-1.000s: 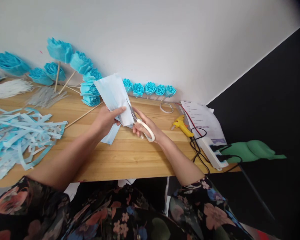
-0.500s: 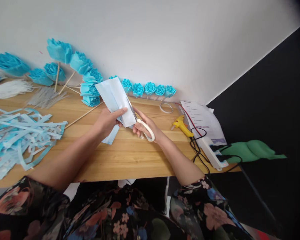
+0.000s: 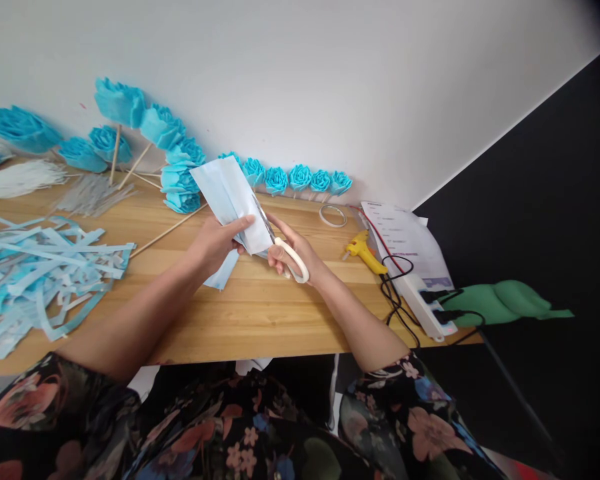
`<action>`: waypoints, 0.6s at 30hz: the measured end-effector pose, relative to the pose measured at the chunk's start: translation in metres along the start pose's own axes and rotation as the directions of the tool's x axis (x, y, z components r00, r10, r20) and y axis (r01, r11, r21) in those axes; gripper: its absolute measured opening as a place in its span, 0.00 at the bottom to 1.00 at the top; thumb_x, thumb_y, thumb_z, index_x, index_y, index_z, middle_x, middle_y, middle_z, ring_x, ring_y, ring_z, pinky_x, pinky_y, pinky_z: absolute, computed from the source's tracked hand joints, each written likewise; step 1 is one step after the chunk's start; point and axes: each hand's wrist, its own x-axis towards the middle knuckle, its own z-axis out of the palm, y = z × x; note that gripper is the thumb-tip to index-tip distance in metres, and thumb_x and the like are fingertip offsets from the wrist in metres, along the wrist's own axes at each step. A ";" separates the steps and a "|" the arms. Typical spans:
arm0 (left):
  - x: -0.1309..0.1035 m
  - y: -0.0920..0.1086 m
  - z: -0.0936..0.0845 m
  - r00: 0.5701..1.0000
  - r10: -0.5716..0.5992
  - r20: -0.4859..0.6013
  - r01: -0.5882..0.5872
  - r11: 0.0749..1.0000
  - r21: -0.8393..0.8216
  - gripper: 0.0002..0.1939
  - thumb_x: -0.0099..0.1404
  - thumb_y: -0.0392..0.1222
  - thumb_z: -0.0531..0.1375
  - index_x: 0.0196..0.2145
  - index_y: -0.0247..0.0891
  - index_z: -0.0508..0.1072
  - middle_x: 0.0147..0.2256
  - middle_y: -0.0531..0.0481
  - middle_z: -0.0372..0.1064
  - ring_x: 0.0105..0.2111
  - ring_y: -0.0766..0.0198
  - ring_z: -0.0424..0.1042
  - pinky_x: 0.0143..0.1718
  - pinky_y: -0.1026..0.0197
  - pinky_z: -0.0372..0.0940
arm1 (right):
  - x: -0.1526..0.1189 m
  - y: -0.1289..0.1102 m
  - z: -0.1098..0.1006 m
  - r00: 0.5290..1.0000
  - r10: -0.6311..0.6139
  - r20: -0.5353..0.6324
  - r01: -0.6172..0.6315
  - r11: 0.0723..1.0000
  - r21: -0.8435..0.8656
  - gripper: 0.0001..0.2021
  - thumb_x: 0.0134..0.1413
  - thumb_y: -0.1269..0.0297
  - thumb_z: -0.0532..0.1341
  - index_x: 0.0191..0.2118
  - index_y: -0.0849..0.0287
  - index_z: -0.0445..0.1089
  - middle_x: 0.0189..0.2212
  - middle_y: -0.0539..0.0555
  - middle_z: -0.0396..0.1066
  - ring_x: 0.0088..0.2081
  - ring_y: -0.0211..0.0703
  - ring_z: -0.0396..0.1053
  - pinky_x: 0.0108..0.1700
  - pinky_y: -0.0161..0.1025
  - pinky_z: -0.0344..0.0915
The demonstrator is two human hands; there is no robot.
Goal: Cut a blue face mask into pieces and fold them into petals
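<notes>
My left hand [image 3: 219, 241] pinches a pale blue and white sheet [image 3: 227, 193], thumb on top, and holds it tilted above the table. It looks like thin fabric or paper; I cannot tell which. My right hand [image 3: 293, 250] is closed around the cream handles of a pair of scissors [image 3: 296, 261]. The scissor blades lie along the sheet's right edge, pointing away from me. Below my left hand a light blue strip [image 3: 223, 272] rests on the wooden table [image 3: 275, 320]. The fingers of my left hand under the sheet are partly hidden.
Blue crafted flowers [image 3: 276, 180] line the wall, some on sticks. Cut strips [image 3: 65, 273] are heaped at the left, near thin grey wires [image 3: 93, 195]. At the right are a tape roll [image 3: 333, 215], a yellow glue gun [image 3: 364, 252], papers [image 3: 405, 233] and a power strip [image 3: 423, 303] with cables.
Very little differs. The fingers of my right hand have shifted slightly on the scissors; the sheet stays in the same place.
</notes>
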 end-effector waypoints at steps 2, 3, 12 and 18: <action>0.000 0.000 0.000 1.000 0.001 -0.002 -0.001 1.000 0.004 0.17 0.51 0.44 0.70 0.35 0.32 0.73 0.26 0.48 0.71 0.21 0.66 0.66 0.16 0.67 0.55 | 0.000 -0.001 0.001 1.000 0.007 -0.006 -0.007 1.000 -0.002 0.50 0.50 0.52 0.69 0.72 0.57 0.42 0.21 0.43 0.70 0.17 0.30 0.63 0.18 0.27 0.59; 0.000 0.000 0.000 1.000 0.002 -0.001 -0.002 1.000 0.004 0.17 0.51 0.44 0.70 0.35 0.32 0.73 0.26 0.47 0.71 0.21 0.66 0.66 0.16 0.67 0.55 | 0.000 -0.001 0.001 1.000 0.008 -0.008 -0.008 1.000 -0.001 0.50 0.50 0.52 0.69 0.72 0.57 0.42 0.21 0.43 0.70 0.17 0.30 0.63 0.18 0.27 0.59; 0.001 -0.001 -0.003 1.000 0.017 0.022 -0.016 1.000 -0.014 0.19 0.50 0.45 0.71 0.37 0.31 0.74 0.28 0.48 0.71 0.22 0.67 0.66 0.16 0.67 0.55 | 0.002 0.002 0.000 1.000 0.011 -0.021 -0.011 1.000 0.021 0.51 0.48 0.54 0.70 0.72 0.56 0.43 0.20 0.43 0.70 0.15 0.30 0.61 0.17 0.26 0.58; 0.000 0.000 -0.002 1.000 0.018 0.019 -0.018 1.000 -0.011 0.21 0.50 0.45 0.71 0.38 0.31 0.74 0.28 0.48 0.72 0.21 0.67 0.66 0.16 0.67 0.55 | 0.002 0.002 0.000 0.999 0.033 -0.040 -0.033 0.999 0.002 0.49 0.49 0.55 0.70 0.72 0.54 0.45 0.20 0.43 0.70 0.15 0.29 0.61 0.17 0.26 0.58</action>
